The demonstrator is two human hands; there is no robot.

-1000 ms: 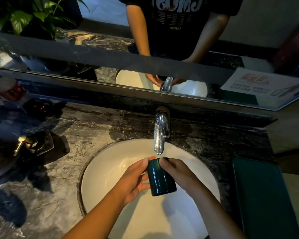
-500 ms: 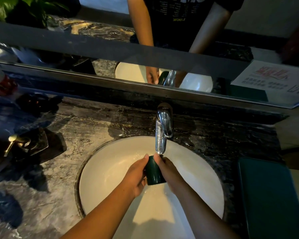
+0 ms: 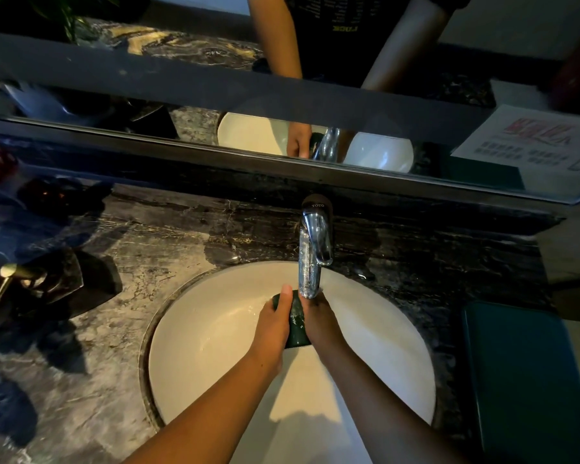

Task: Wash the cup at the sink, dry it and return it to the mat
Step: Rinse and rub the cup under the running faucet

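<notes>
Marble counter [image 3: 131, 380]; wet white sink [image 3: 208, 346]; left hand [image 3: 273, 329] and right hand [image 3: 318, 326] grip green cup [image 3: 297, 324] under tap [image 3: 312, 256].

Left grip [image 3: 272, 325] and right grip [image 3: 320, 324] curl inward, facing each other, forearms converging.

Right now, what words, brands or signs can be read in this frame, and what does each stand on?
"TOTO": on the top of the chrome faucet.
Reflected shirt print: reversed and blurred, unreadable.
Paper sign at far right: red heading and small lines, too blurred to read.
</notes>
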